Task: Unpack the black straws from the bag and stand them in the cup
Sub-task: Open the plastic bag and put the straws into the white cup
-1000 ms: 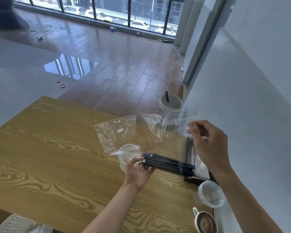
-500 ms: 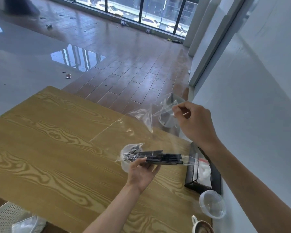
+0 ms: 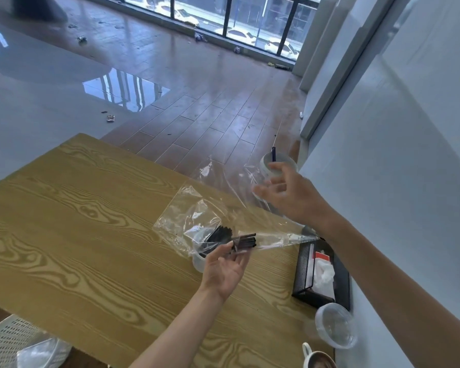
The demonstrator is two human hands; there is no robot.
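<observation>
A bundle of black straws (image 3: 244, 241) lies nearly level above the wooden table (image 3: 91, 235), pinched in the fingertips of my left hand (image 3: 225, 266), palm up. The straws' far ends (image 3: 219, 233) fan out over the mouth of a translucent plastic cup (image 3: 198, 260) just left of that hand. The clear plastic bag (image 3: 197, 208) hangs loosely over the cup and straws, stretching right to a corner under my right wrist. My right hand (image 3: 290, 193) is raised above the table's far right corner with its fingers spread and slightly blurred; it grips nothing.
A black mesh tissue box (image 3: 303, 277) stands at the table's right edge, with a clear lid (image 3: 335, 329) and a coffee mug (image 3: 319, 361) nearer me. A white bucket (image 3: 267, 166) sits on the floor beyond. A white perforated basket (image 3: 8, 341) is at the lower left. The wall runs close on the right.
My right hand pulled the bag back off the straws and has let it go. My left hand turned the bundle so its far ends now reach the cup's mouth.
</observation>
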